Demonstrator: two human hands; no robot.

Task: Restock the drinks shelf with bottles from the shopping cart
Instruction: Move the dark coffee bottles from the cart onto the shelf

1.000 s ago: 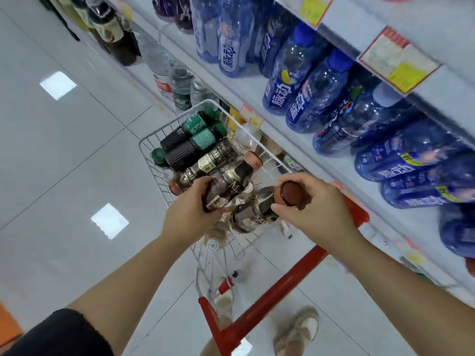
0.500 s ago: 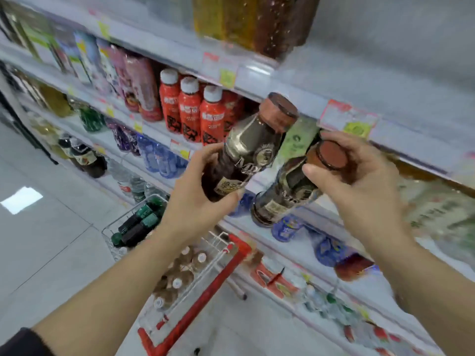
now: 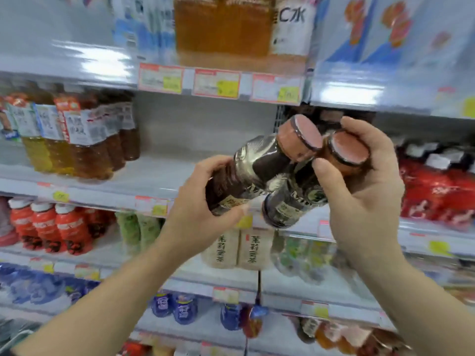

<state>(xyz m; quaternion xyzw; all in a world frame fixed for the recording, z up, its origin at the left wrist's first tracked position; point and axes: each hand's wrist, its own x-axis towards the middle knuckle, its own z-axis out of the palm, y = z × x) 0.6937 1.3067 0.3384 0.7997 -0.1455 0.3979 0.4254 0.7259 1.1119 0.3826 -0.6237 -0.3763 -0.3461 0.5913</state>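
Two likely heavy, slick drinks: left hand point(image 3: 203, 204) wraps left bottle point(image 3: 257, 168) low, right hand point(image 3: 367, 196) clamps right bottle point(image 3: 295, 201) by its cap point(image 3: 347, 152), a weaker hold.

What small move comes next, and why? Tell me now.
Probably stand the bottle in the left hand upright on the bare shelf beside the tea bottles; the right hand holds a second bottle, both tilted before that gap.

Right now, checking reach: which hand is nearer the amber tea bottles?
Left. The left hand sits right of and below the amber tea bottles; the right hand is farther right.
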